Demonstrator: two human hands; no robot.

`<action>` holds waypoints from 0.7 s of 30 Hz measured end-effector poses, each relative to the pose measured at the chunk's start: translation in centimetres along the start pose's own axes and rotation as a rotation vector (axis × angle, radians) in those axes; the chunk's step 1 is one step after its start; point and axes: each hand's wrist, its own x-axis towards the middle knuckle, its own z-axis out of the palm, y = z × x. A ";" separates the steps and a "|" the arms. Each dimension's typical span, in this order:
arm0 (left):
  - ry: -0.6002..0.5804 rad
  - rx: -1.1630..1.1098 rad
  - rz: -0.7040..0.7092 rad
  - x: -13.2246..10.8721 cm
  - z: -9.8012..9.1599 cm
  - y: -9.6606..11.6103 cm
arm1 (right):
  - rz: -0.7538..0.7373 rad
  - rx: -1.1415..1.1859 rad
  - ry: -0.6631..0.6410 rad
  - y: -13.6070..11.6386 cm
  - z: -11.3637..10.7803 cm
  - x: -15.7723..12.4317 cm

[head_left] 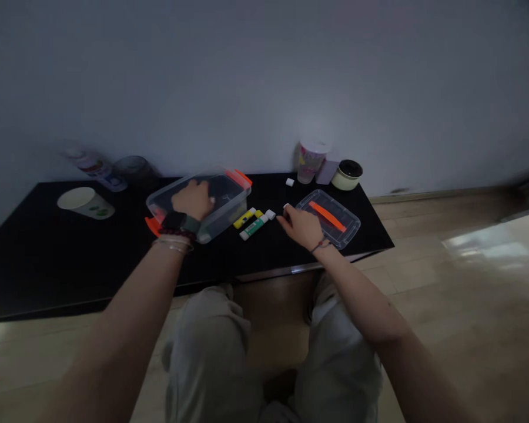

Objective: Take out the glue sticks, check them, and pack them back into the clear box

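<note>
My left hand [194, 201], with a dark watch on its wrist, reaches into a clear plastic box [223, 220] with orange latches. Its fingers curl downward, and their tips are mostly hidden. My right hand [303, 227] is beside the clear lid [350, 222] with an orange handle, its fingers bent together. A small white spot shows at its fingertips; I cannot make out what it is. Between my hands lie a yellow glue stick [244, 219] and a green-and-white glue stick [254, 227]. A white cap [270, 215] lies close to them.
Another white cap [290, 183] lies farther back on the black table [127, 258]. A patterned plastic cup [308, 164], a purple block [328, 172] and a cream jar [347, 176] stand back right. Left are a paper cup [87, 203], a blurred bottle [97, 169] and a dark container [136, 170].
</note>
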 end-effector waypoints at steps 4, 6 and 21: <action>0.302 -0.209 0.231 -3.4 -1.3 4.1 | 0.157 -0.097 -0.017 1.8 0.2 1.2; 0.278 -0.266 0.352 -4.7 -0.7 5.7 | 0.195 -0.125 -0.063 2.5 0.7 1.6; -0.091 -0.101 0.469 -7.8 5.4 5.0 | 0.345 -0.185 -0.141 2.3 4.7 4.0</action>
